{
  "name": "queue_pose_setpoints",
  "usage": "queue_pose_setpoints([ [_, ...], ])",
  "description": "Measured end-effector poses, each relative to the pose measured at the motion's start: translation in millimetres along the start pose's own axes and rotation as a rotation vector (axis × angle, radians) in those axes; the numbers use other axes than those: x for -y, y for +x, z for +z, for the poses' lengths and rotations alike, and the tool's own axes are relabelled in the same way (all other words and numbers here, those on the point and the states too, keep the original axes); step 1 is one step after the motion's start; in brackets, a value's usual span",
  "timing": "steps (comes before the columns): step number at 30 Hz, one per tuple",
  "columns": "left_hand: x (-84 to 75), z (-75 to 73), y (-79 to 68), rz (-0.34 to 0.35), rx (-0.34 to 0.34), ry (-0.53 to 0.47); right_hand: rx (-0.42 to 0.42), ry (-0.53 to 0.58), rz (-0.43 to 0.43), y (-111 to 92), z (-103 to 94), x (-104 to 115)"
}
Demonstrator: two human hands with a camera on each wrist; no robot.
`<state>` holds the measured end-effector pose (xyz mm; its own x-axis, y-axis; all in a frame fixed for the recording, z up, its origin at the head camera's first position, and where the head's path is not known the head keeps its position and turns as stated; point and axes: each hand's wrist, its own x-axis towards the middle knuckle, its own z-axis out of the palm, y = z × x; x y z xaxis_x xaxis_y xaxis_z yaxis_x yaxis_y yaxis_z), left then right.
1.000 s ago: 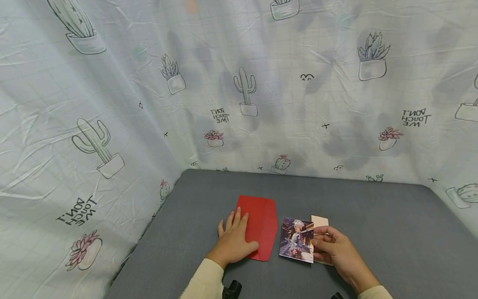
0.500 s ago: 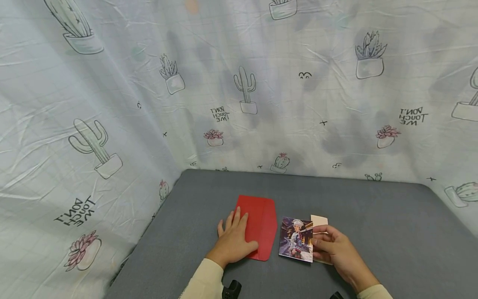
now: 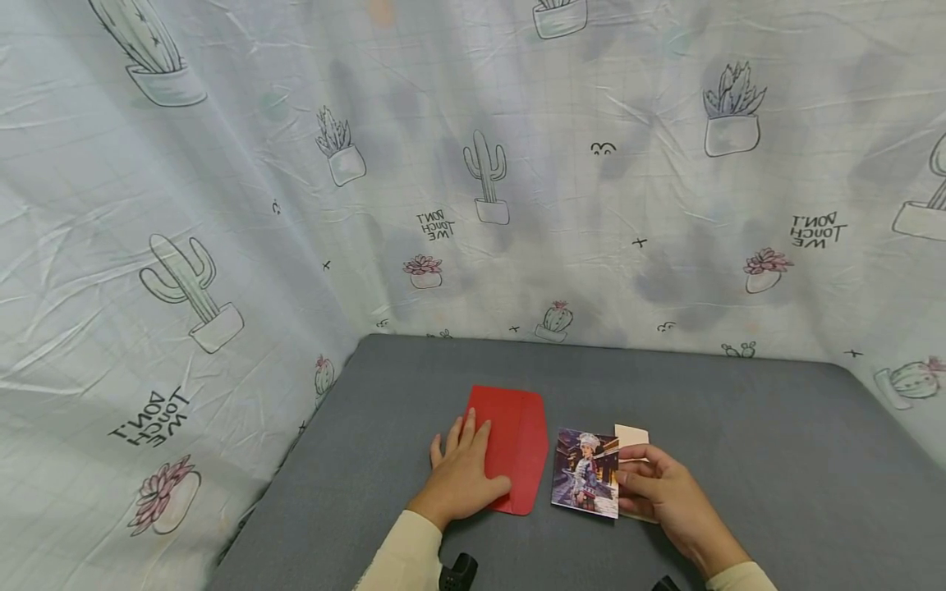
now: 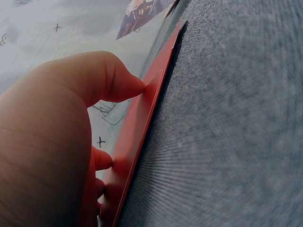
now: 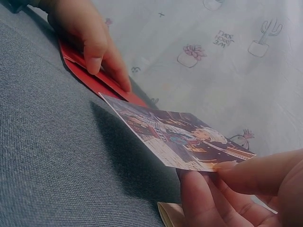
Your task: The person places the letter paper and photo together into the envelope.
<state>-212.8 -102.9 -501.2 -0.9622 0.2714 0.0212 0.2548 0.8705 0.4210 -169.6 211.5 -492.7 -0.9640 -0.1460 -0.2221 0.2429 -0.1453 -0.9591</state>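
Note:
My left hand lies with spread fingers on a red envelope, its thumb and fingertips touching the paper. The envelope's flap side faces right, towards a printed photo of a person in a white hat. Between thumb and fingers, my right hand pinches that photo by its right edge. In the right wrist view the photo is held tilted above the table, casting a shadow. Beneath my right hand lies a cream paper piece, mostly hidden; its folded edge shows in the right wrist view.
A grey cloth-covered table carries everything. Behind it and on the left hangs a white curtain printed with cacti. Black wrist devices, one by my left sleeve, sit at the near side.

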Motion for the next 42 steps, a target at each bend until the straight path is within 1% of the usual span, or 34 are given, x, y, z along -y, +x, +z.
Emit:
queue_pose_setpoints([
  [16, -0.5, 0.4, 2.1, -0.004, 0.004, 0.008, -0.012, 0.004, 0.012, 1.0, 0.9, 3.1],
  [31, -1.9, -2.3, 1.0, -0.005, 0.008, 0.002, 0.0, 0.0, 0.009, 1.2, 6.6, 1.3],
  [42, -1.4, -1.2, 0.5, -0.003, 0.005, 0.01, 0.02, 0.009, -0.011, -0.6, 9.6, 0.9],
])
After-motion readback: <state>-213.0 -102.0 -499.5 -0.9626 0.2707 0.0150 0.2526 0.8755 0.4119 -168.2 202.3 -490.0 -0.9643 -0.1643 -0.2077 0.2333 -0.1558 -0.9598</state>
